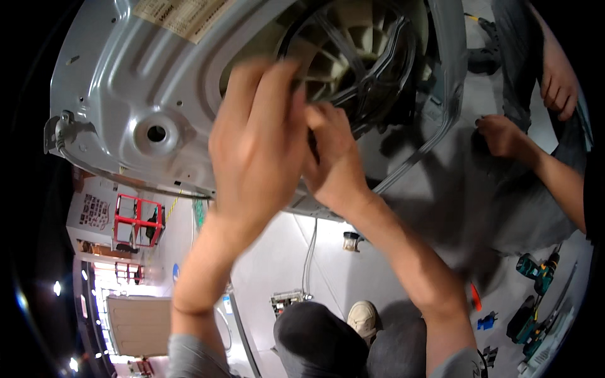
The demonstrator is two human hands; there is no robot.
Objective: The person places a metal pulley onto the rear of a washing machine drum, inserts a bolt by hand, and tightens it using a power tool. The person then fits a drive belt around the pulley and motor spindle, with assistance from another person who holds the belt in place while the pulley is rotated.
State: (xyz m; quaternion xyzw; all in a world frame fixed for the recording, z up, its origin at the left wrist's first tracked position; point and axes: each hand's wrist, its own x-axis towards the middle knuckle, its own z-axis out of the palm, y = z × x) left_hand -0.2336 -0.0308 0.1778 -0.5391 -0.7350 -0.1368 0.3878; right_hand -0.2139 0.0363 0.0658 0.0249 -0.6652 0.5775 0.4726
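A grey pressed-metal appliance panel [135,82], like a washing machine's back, fills the upper part of the view. Through its large round opening show a spoked, pale wheel-like part [368,41] and dark curved parts. My left hand [258,142] is raised in front of the opening's lower left edge. Its fingers are smeared by motion, so their grip cannot be read. Close beside it, my right hand [334,154] has its fingers curled in. Something dark shows between the two hands, too hidden to name.
At the right, another person's hand [501,135] is near the machine. Cordless drills [535,271], a blue item [487,320] and a red-orange item [475,297] lie on the floor lower right. A small dark-and-clear item [352,241] and a metal-framed part [287,300] sit below the panel.
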